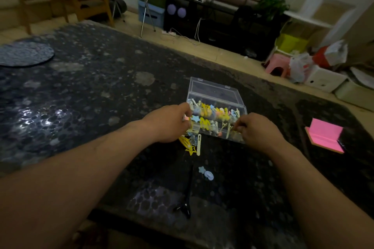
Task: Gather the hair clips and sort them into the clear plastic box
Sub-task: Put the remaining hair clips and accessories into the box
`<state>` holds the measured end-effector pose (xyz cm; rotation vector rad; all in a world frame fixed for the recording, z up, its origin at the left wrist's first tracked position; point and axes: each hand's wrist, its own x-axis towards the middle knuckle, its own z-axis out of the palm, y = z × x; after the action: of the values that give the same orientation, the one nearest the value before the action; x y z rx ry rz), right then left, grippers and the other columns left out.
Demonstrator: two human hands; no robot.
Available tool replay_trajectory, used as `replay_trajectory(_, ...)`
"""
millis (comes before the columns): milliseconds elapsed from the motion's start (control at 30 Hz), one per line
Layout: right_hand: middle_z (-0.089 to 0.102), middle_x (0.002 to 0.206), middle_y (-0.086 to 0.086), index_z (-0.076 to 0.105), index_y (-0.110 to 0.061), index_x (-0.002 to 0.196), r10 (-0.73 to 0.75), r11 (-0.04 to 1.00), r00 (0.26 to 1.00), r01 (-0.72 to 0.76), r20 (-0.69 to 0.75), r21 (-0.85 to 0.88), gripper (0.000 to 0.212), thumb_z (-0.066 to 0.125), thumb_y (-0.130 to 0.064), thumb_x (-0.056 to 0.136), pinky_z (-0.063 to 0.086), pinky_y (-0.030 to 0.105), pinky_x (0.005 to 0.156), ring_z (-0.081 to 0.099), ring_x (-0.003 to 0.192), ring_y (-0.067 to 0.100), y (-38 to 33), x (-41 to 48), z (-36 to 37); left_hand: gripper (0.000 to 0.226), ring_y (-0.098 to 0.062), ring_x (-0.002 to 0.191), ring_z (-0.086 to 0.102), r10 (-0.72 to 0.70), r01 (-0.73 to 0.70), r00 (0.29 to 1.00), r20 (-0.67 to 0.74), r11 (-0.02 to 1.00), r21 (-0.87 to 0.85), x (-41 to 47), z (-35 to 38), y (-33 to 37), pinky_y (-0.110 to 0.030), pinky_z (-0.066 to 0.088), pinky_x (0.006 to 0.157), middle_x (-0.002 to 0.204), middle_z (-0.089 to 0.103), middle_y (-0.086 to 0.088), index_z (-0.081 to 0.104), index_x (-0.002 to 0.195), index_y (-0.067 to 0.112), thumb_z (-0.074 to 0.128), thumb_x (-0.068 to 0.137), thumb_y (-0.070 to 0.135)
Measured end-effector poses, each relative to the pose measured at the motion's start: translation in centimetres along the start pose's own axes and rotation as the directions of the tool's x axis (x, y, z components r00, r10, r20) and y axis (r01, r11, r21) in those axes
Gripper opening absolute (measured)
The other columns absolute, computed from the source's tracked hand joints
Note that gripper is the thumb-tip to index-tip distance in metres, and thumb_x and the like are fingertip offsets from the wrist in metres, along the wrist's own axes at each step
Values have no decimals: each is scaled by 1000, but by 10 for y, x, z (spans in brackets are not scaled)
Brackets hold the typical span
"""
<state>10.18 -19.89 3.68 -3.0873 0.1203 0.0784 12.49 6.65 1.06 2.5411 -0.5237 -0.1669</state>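
So the clear plastic box point(213, 92) is sitting near the middle of the dark speckled table point(91, 91). Its lid is standing open at the back, and it's packed with hair clips point(212, 114) in yellow, blue and pink. The left hand point(169, 124) is curling its fingers against the left end of the box with the thumb up by the rim. Honestly can't tell if it's gripping the box itself or a clip there. The right hand point(258, 132) is pinching what looks like a pale clip point(229, 127) between thumb and forefinger at the box's near right corner. A few strays are lying loose just in front of the box: a yellow star clip point(189, 146) right beside a long cream clip point(199, 144), and closer to me a blue clip point(207, 174). A long black thing point(188, 192) is lying near that one. A pink notepad point(325, 137) is sitting off to the right.
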Motion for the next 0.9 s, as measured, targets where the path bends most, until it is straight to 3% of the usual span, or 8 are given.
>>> replay_trajectory(133, 63, 113, 8, 78, -30, 118, -32, 997, 995, 25, -98, -68, 29, 54, -22, 104, 54, 42, 92, 61, 105, 30, 3, -11, -5, 24, -20, 97, 59, 0, 0, 1000, 15, 1000, 4, 1, 0, -3, -34, 45, 79, 122, 67, -1, 55, 126, 28, 53, 103, 36)
replay_trajectory(333, 62, 100, -4, 77, -22, 111, -121, 992, 980, 126, -156, 22, 21, 56, -25, 106, 48, 34, 81, 57, 92, 17, -6, -36, -19, 42, -25, 102, 61, 11, -12, 999, 36, 1000, 26, 1, -4, 1, -33, 44, 80, 128, 66, -8, 49, 147, 37, 50, 105, 32)
replay_trajectory(500, 69, 102, -8, 72, -30, 107, -217, 971, 976, 214, 22, 105, 12, 62, -38, 104, 51, 32, 78, 64, 92, 10, -27, -62, -17, 53, -35, 123, 52, -14, 22, 996, -86, 996, 89, 1, -5, 4, -46, 47, 101, 131, 54, -12, 42, 152, 32, 56, 101, 36)
replay_trajectory(600, 67, 100, -14, 69, -33, 110, -296, 953, 930, 270, 220, 140, 19, 68, -49, 99, 50, 29, 75, 63, 91, 8, -39, -74, -5, 51, -34, 125, 49, -30, 43, 990, -136, 995, 91, -5, -9, 6, -46, 47, 101, 130, 51, -11, 45, 149, 29, 56, 99, 37)
replay_trajectory(700, 65, 101, -11, 62, -33, 106, -310, 950, 912, 305, 268, 63, 35, 73, -62, 89, 57, 38, 80, 63, 92, 13, -45, -79, 9, 48, -31, 123, 52, -29, 42, 988, -152, 996, 84, -14, -13, 7, -46, 48, 100, 127, 52, -8, 50, 144, 27, 58, 99, 41)
replay_trajectory(900, 67, 103, -3, 65, -25, 102, -329, 944, 896, 316, 298, 93, 25, 76, -46, 93, 55, 36, 78, 64, 94, 19, -46, -84, 10, 46, -26, 121, 53, -10, 29, 987, -163, 993, 111, -31, -17, 14, -43, 49, 100, 126, 54, -5, 51, 142, 24, 57, 100, 44)
